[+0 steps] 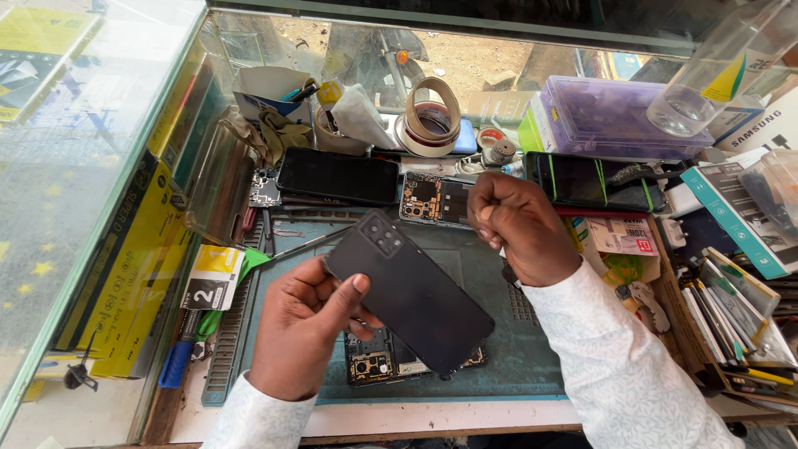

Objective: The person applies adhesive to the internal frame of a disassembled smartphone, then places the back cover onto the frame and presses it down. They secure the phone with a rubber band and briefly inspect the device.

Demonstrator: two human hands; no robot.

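A phone repair stall, right on the street: a green work mat (490, 274) under the fingers, opened phone boards (436, 199) just beyond them, tape rolls (432, 125) further back, and glass counter walls (91, 191) off to the left.

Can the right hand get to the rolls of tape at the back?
Probably yes. The right hand is closed in a fist just in front of the tape rolls, and only low phone parts lie between, nothing tall blocking.
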